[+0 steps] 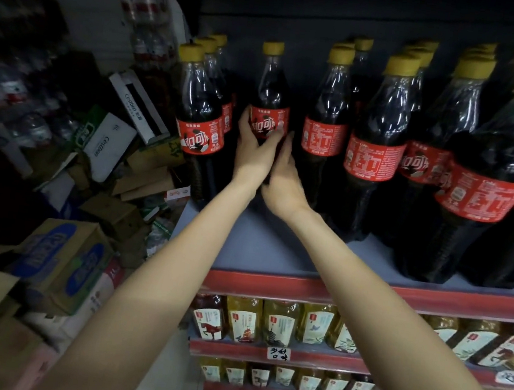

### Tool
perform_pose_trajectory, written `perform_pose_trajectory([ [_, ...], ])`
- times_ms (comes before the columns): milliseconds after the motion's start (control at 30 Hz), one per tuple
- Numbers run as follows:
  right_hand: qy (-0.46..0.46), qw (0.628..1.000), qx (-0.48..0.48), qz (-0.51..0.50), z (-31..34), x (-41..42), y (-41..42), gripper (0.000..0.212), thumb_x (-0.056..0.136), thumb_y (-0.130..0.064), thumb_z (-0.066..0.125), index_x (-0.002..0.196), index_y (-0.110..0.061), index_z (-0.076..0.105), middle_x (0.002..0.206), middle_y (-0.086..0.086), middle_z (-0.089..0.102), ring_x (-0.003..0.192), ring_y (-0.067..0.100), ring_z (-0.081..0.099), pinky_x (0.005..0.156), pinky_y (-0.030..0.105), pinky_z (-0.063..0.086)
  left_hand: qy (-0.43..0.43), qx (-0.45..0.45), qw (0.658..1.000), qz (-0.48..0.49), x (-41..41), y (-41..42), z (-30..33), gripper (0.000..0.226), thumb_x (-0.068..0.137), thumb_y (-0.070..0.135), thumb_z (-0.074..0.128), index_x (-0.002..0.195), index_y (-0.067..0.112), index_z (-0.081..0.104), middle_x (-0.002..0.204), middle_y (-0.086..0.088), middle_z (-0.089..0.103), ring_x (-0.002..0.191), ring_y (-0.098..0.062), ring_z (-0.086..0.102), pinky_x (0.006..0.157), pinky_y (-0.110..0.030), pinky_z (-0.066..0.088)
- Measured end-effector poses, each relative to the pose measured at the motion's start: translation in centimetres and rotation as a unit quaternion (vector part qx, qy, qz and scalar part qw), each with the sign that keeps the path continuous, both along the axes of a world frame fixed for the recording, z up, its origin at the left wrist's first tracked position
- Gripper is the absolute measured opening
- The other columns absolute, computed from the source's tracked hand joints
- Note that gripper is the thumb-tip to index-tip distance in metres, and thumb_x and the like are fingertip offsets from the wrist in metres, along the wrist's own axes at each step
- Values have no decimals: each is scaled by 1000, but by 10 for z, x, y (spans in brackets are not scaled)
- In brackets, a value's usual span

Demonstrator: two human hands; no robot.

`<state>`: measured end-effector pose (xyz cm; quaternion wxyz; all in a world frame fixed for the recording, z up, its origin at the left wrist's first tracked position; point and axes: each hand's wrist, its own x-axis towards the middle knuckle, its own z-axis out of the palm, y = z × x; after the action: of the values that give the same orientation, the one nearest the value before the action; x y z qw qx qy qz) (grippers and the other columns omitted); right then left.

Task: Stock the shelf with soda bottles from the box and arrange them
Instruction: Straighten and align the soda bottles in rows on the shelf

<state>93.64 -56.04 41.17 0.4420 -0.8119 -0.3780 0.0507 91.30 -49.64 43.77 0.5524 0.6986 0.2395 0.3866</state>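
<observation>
Gripping one soda bottle (pixel 270 100) between two hands, left hand (pixel 252 151) curled around, right hand (pixel 284 178) alongside, fingers straight.

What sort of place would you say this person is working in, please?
Probably a small grocery shop: the red-edged metal shelf carries rows of yellow-capped cola bottles, yellow tea bottles fill the tier below, and cardboard stock boxes pile up alongside.

Soda bottles (pixel 326 113) clear glossy plastic, glossy red film labels (pixel 323 137), matt yellow plastic caps (pixel 342 56). Shelf (pixel 263 243) smooth matt grey board, glossy red painted edge (pixel 271 284). Boxes (pixel 59 262) matt cardboard, creased.
</observation>
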Motion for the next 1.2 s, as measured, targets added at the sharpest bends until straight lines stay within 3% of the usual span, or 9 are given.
perform_pose_trajectory([
  [133,59,993,57,-81,-1,11,23,75,99,-39,43,152,-27,-9,154,10,31,134,31,42,110,44,34,40,78,995,-39,-30,-18,8,64,95,26,54,150,22,22,151,-3,36,137,-15,36,113,-29,29],
  [400,-43,992,85,-87,4,12,49,91,91,-1,50,151,-27,-14,150,29,25,124,42,48,102,48,40,-84,379,907,161,-120,1,-4,37,83,2,58,120,8,57,110,4,51,97,-17,54,75,-18,47],
  [533,-13,993,96,-71,6,13,57,93,89,12,42,150,-33,-11,155,32,4,132,44,38,102,44,38,-19,341,924,174,-124,31,-27,62,81,13,65,137,7,40,129,-12,46,119,-20,44,98,-20,38],
  [633,-13,993,96,-70,6,13,64,92,89,10,41,150,-36,-10,154,32,4,127,46,43,101,46,39,4,261,961,93,-120,41,-35,82,80,9,71,147,12,23,146,-7,30,134,-16,34,95,0,31],
  [767,-34,992,105,-66,2,14,70,95,88,8,45,150,-38,-10,153,28,13,119,46,51,101,51,42,-7,269,960,77,-116,48,-42,88,81,6,71,149,14,16,150,5,23,140,-17,30,111,-20,30],
  [900,-28,996,72,-52,5,19,65,94,90,5,47,149,-38,-13,155,28,7,128,43,45,103,49,38,-4,247,966,72,-115,47,-42,88,81,6,71,149,17,15,153,-5,24,138,-19,32,107,-17,34],
  [1067,-61,994,85,-7,19,1,39,89,86,7,53,153,-21,2,157,19,4,144,32,18,117,33,19,-94,320,919,209,-119,27,-32,55,80,9,64,131,5,43,124,-8,47,116,-25,48,95,-33,43],
  [1133,-107,984,145,6,21,-11,10,77,84,8,53,151,-15,22,151,16,23,139,26,30,112,16,19,-150,370,901,166,-122,15,-21,35,83,4,59,117,3,51,110,-4,51,102,-23,53,84,-32,46],
  [1200,-150,969,197,-7,19,-22,-23,61,83,5,52,141,-9,42,139,15,40,126,26,46,111,27,34,-152,380,911,59,-114,2,-10,24,86,2,55,111,6,55,103,-2,56,97,-18,57,81,-28,48],
])
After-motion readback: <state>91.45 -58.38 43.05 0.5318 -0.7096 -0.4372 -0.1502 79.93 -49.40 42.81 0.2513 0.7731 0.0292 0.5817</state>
